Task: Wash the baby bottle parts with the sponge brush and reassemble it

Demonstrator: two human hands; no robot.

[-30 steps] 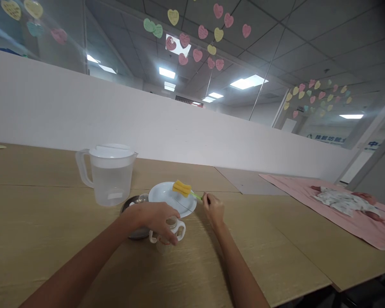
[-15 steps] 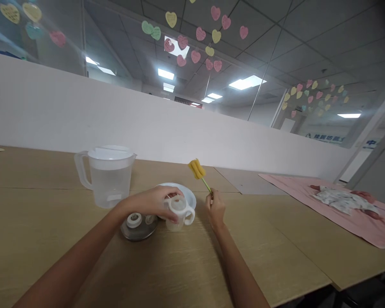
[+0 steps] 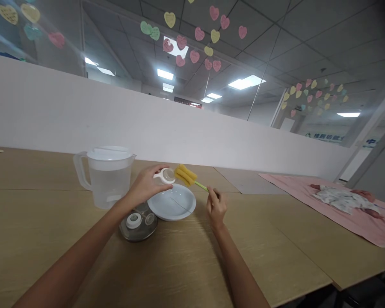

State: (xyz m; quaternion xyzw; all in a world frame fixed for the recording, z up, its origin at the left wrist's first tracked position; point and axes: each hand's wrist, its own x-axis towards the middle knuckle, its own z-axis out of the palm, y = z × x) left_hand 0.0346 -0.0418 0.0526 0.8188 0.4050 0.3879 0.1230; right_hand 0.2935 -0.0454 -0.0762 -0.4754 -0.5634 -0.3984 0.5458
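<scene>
My left hand [image 3: 149,182] is closed around a small white handled baby bottle [image 3: 167,175], tilted so its open mouth faces right. It hangs above the far rim of a white basin [image 3: 171,209]. My right hand [image 3: 217,207] grips the green handle of a yellow sponge bottle brush [image 3: 185,174]. The sponge head is just right of the bottle's mouth; whether they touch, I cannot tell. Left of the basin, a grey metal tray [image 3: 137,233] holds a white ring cap [image 3: 134,220] and a small clear part [image 3: 149,219].
A clear water pitcher [image 3: 111,184] with a white lid stands behind the tray, its handle pointing left. At the right, a baby doll in patterned clothes [image 3: 340,199] lies on a pink cloth [image 3: 295,188]. A white wall [image 3: 179,132] runs along the table's far edge.
My left hand has lifted the bottle up and away from me and tipped it toward the right. The sponge head has swung left and lower, close to the bottle's mouth.
</scene>
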